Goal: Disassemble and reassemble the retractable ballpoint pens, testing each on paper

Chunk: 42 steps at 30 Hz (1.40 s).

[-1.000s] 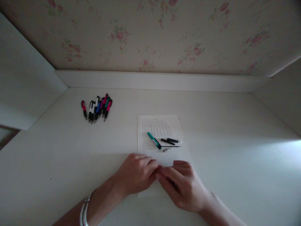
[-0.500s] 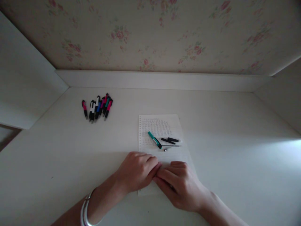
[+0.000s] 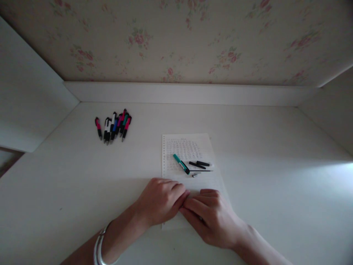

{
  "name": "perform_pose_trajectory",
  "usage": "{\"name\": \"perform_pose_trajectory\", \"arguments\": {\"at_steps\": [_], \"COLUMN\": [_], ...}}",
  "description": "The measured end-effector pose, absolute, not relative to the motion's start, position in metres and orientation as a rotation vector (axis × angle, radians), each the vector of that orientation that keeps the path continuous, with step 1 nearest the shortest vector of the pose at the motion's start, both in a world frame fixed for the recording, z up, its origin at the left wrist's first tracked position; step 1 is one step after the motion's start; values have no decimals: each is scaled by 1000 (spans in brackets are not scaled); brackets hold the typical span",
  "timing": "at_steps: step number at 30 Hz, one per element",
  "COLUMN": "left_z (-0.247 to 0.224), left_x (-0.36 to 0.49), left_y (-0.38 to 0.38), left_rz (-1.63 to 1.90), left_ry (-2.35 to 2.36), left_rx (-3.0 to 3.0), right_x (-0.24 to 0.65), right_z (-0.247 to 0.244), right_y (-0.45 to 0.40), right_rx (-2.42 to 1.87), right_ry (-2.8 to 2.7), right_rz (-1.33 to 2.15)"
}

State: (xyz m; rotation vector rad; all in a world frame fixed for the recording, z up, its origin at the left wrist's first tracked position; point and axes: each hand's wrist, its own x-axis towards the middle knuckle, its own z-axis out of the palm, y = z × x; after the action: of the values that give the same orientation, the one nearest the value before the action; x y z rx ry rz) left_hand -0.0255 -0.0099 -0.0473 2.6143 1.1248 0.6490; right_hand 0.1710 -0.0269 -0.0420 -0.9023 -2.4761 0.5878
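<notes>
My left hand (image 3: 165, 200) and my right hand (image 3: 211, 217) meet over the lower part of a written sheet of paper (image 3: 198, 184). Both are closed, with thumbs and fingertips pressed together; whatever they pinch is hidden. Just beyond them on the sheet lies a green pen barrel (image 3: 178, 161) with a black clip end. Beside it are two short black tube-like parts (image 3: 203, 163), a thin dark refill (image 3: 201, 170) and a small silver pen tip (image 3: 195, 175).
A pile of assembled pens (image 3: 117, 125) in pink, white, blue, purple and green lies at the back left of the white desk (image 3: 261, 176). One pink pen (image 3: 98, 129) sits slightly apart. A raised ledge and a flowered wall (image 3: 171, 48) bound the far side.
</notes>
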Motion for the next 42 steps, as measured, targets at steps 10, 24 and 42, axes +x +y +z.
{"name": "perform_pose_trajectory", "arguments": {"at_steps": [10, 24, 42], "left_z": [-47, -50, -49], "left_x": [-26, -25, -21], "left_y": [-10, -9, -6], "left_rz": [646, 807, 569], "left_ry": [1130, 1235, 1629], "left_rx": [2617, 2557, 2499], "right_x": [171, 214, 229], "right_z": [-40, -42, -59], "right_y": [-28, 16, 32], "right_rx": [-891, -1618, -1632], "right_ry": [-2472, -1648, -1843], "right_rz": [580, 371, 479]}}
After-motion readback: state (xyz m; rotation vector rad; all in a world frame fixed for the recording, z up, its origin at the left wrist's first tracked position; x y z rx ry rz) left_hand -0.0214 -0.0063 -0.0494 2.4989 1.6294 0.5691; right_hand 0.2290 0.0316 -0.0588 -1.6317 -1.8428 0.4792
